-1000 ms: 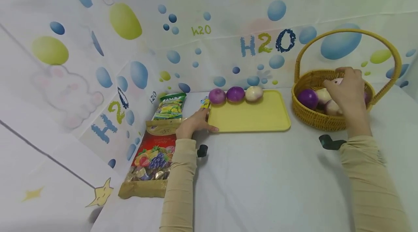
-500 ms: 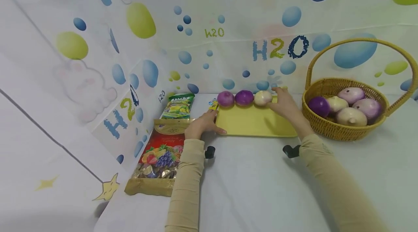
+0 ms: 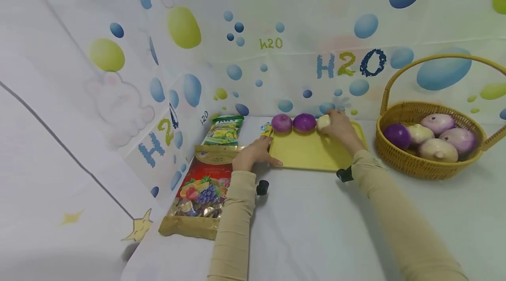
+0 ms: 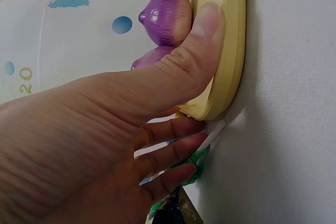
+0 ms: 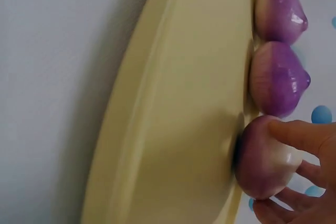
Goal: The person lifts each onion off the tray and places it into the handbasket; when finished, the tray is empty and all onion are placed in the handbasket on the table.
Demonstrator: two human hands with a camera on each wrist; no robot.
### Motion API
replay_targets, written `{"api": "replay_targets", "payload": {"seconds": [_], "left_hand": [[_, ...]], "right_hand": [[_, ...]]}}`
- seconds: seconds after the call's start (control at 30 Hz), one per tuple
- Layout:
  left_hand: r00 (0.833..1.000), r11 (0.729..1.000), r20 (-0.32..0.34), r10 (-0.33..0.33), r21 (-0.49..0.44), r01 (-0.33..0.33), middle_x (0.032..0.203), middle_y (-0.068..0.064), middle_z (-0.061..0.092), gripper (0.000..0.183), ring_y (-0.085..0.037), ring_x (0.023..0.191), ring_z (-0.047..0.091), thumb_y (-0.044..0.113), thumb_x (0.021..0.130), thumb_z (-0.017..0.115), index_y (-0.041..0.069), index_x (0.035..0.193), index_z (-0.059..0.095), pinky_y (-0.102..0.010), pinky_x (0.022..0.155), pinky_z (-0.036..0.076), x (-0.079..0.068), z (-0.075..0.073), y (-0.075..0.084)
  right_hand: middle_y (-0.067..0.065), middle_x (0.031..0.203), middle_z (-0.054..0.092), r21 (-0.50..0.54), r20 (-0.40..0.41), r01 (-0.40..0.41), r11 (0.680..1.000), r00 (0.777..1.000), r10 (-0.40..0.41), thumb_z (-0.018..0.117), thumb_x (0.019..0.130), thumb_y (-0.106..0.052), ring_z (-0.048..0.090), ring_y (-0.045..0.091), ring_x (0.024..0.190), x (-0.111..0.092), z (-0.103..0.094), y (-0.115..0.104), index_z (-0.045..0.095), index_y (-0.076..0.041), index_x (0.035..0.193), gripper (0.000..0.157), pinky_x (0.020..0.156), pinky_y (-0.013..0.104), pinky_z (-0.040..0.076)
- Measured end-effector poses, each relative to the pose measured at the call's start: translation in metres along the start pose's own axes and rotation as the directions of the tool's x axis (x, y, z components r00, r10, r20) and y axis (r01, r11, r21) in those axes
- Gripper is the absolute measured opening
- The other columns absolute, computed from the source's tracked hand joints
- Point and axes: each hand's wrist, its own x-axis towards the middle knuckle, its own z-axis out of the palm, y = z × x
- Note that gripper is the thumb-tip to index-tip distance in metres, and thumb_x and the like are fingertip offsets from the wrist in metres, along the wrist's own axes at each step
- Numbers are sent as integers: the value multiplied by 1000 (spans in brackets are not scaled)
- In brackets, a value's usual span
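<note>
My left hand point(image 3: 254, 155) holds the yellow tray point(image 3: 306, 153) at its near left corner. In the left wrist view the thumb lies over the rim, with the fingers along the outer side of the tray's end. Three onions stand in a row along the tray's back edge: a pinkish-purple onion point(image 3: 282, 123), a deep purple onion point(image 3: 304, 122) and a pale onion point(image 3: 323, 122). Around that pale onion my right hand point(image 3: 341, 128) closes thumb and fingertips. Its side towards the tray shows purple in the right wrist view.
A wicker basket point(image 3: 415, 164) with a tall handle and several onions stands right of the tray. To the left lie a green snack packet point(image 3: 224, 130), a large candy bag point(image 3: 205, 189) and a small yellow packet point(image 3: 266, 129). A printed cloth wall rises behind.
My right hand has left the basket, moved left to the tray and taken hold of the pale onion there. My left hand stays at the tray's corner. The head view has turned slightly left.
</note>
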Motion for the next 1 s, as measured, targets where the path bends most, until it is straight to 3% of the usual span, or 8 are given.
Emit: {"api": "replay_targets", "payload": {"seconds": [0.23,0.5,0.8,1.0], "left_hand": [[1000,1000,1,-7,14,7,152,-11,27,103,-30,139,25,49,69,80,11,149,27,-46,111,26,2,2,5],[1000,1000,-1,4,-25,-4,151,-13,29,103,-30,138,26,47,70,81,9,149,27,-46,111,25,-1,0,3],[1000,999,-16,11,-46,-12,144,-17,34,100,-30,132,34,43,70,82,5,147,30,-45,110,28,-4,6,-3],[999,999,-5,46,-24,-46,136,-17,39,98,-30,123,40,43,71,81,5,145,31,-45,107,32,0,3,8]], "right_hand": [[28,124,43,58,-96,27,998,995,-21,71,82,-35,44,40,108,-26,-24,7,42,-1,135,69,93,57,39],[22,126,44,108,-221,49,993,975,-24,69,81,-50,44,39,109,-72,-82,3,40,-10,141,78,89,58,42],[24,133,40,139,-306,-66,988,946,106,64,80,-59,40,40,117,-86,-138,42,33,-16,147,86,96,61,34],[27,134,34,218,-373,-144,965,902,219,62,83,-55,36,42,118,-102,-161,81,28,-13,149,86,95,58,33]]}}
